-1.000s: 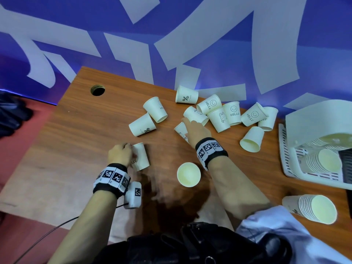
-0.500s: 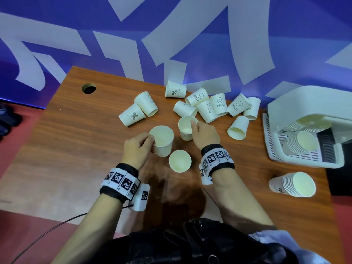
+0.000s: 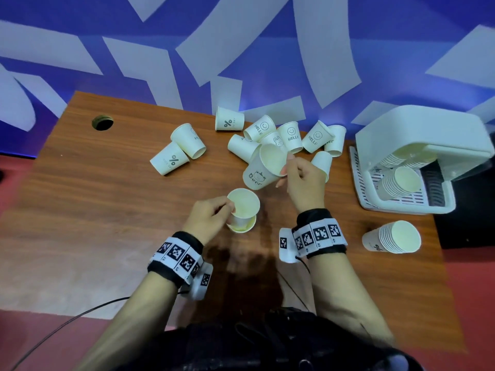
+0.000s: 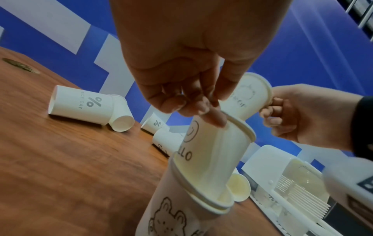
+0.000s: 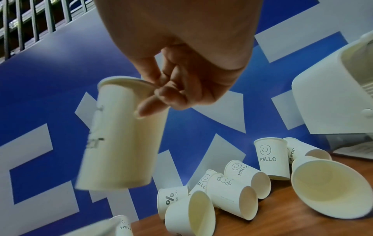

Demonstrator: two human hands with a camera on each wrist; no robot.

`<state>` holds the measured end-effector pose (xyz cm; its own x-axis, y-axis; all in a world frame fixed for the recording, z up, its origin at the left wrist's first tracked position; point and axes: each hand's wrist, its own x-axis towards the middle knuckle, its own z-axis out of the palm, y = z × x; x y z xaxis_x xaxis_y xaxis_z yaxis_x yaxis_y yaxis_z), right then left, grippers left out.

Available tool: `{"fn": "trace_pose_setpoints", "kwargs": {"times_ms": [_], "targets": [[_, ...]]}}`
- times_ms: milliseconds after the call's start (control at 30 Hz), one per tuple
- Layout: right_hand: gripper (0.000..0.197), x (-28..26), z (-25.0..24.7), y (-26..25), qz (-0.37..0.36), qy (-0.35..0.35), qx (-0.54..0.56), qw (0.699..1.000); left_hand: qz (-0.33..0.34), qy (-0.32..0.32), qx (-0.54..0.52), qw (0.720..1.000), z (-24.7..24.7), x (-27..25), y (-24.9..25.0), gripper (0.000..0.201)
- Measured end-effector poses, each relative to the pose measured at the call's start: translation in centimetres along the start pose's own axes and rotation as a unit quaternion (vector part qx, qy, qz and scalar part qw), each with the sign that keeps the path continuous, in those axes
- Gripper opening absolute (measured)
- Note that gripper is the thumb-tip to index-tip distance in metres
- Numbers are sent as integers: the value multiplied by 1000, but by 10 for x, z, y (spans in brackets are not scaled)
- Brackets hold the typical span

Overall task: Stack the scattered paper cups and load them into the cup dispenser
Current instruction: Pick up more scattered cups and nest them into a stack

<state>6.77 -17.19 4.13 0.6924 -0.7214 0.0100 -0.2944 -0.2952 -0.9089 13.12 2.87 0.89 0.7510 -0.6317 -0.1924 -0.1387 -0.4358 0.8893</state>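
White paper cups, mid-stacking.
My left hand (image 3: 207, 218) pinches a HELLO cup (image 4: 212, 148) into the bear cup (image 4: 177, 212); my right hand (image 3: 304, 180) pinches another cup's (image 3: 263, 168) rim.

White paper cups (image 3: 170, 162) bear grey prints — percent signs, smileys, bears — on a reddish-brown woodgrain table (image 3: 80, 196).

dispenser (image 3: 417, 135) cropped right, raised cup (image 5: 119, 137) blurred
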Motion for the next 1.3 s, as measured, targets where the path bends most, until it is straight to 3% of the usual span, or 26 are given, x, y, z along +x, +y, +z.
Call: {"fn": "trace_pose_setpoints", "kwargs": {"times_ms": [167,500,667,800,900,1033,1167,1300], "targets": [[44,-16,-3,2,-14,-103,28,994,-24,44,-21,999,-6,8,-5,25],[44,-14,11,23,45,-282,-68,956,-91,156,-23,983,-33,66,-32,22],[43,11,24,24,67,-250,-96,961,-121,146,98,977,-50,97,-41,30],[36,40,38,32,41,-228,-163,959,-190,107,247,944,-56,115,-45,37],[25,64,57,45,41,-242,-182,952,-231,101,276,928,-57,125,-46,36],[40,82,79,59,58,-265,-225,936,-249,90,307,914,-55,130,-47,32],[52,85,81,52,100,-333,-274,897,-259,87,318,908,-55,132,-51,55],[58,85,81,47,92,-361,-286,883,-264,94,316,907,-59,130,-49,31]]}}
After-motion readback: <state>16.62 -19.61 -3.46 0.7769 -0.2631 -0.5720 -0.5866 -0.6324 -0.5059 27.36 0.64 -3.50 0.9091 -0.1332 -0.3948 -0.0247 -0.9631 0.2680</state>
